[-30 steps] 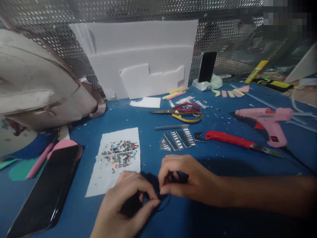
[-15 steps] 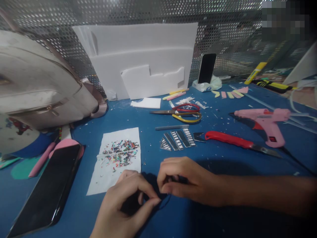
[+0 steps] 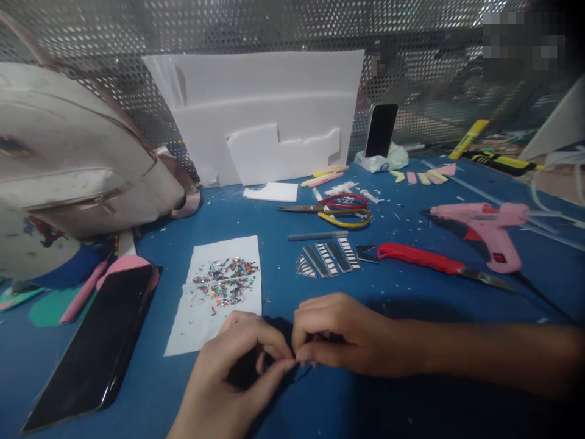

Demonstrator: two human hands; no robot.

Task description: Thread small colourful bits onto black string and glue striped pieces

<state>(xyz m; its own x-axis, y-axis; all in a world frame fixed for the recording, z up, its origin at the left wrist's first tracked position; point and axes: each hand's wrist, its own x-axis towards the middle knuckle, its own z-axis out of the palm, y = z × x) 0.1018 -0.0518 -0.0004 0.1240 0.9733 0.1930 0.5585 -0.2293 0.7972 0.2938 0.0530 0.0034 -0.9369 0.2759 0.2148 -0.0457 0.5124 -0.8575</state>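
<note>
My left hand [image 3: 247,366] is closed in a pinch at the lower middle, just below the white paper sheet [image 3: 183,332] that bears small shiny multicoloured bits [image 3: 223,280]. Beside it my right hand [image 3: 338,332] has its fingers curled and pressed together. The fingertips of both hands meet over the blue table [image 3: 315,408]. Whatever they grip is too small to make out. Several dark and striped strips [image 3: 326,259] lie beyond my right hand, with a grey stick [image 3: 317,236] behind them.
Red-handled cutter [image 3: 420,257] and pink glue gun [image 3: 496,225] lie at right. Scissors [image 3: 342,210] rest behind the strips. White foam boards [image 3: 274,79] stand at the back near a propped phone [image 3: 381,131]. At left are a black phone [image 3: 91,353] and a backpack [image 3: 68,152].
My right hand's fingertips have come closer to those of my left hand and now meet them. The view has shifted slightly.
</note>
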